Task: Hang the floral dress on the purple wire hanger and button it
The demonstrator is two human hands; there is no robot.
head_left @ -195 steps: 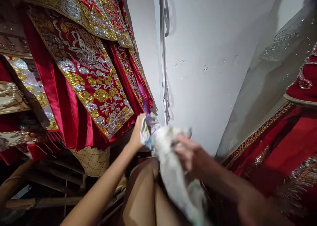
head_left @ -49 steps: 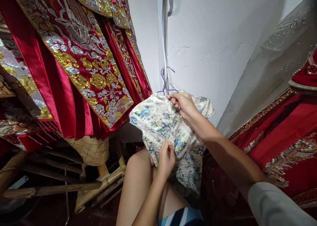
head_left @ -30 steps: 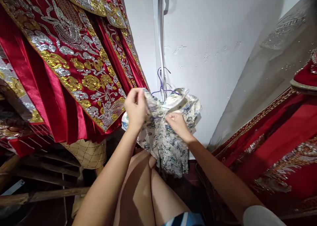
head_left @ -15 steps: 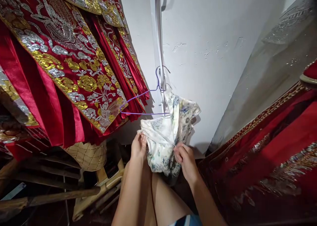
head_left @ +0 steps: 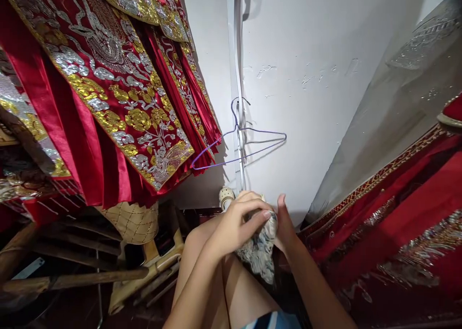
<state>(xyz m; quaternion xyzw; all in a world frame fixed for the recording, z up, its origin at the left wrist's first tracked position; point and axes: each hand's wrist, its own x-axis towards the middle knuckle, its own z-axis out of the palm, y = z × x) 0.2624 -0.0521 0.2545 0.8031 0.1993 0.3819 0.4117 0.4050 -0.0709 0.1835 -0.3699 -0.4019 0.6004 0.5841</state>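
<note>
A crumpled white floral-print garment (head_left: 260, 254) is bunched between my hands, just above my knees. My left hand (head_left: 243, 218) curls over its upper part, thumb and fingers gripping the cloth. Against the garment's right side, my right hand (head_left: 285, 225) holds it with the thumb pointing up; its other fingers are mostly hidden behind the cloth. In front of me, a bare purple wire hanger (head_left: 224, 164) hangs by its hook on a white vertical strip (head_left: 238, 55) at the wall.
Red costumes with gold and silver embroidery (head_left: 137, 120) hang at the left. Below them are a bamboo chair (head_left: 151, 276) and a tan quilted item (head_left: 133, 221). A cream clog (head_left: 226, 196) lies by the white wall (head_left: 306, 103). More red embroidered cloth (head_left: 407, 213) stands at the right.
The floral garment has come off the hanger and down toward my lap, now bunched up. My left hand has moved right over it. The hanger now hangs bare, its right arm showing.
</note>
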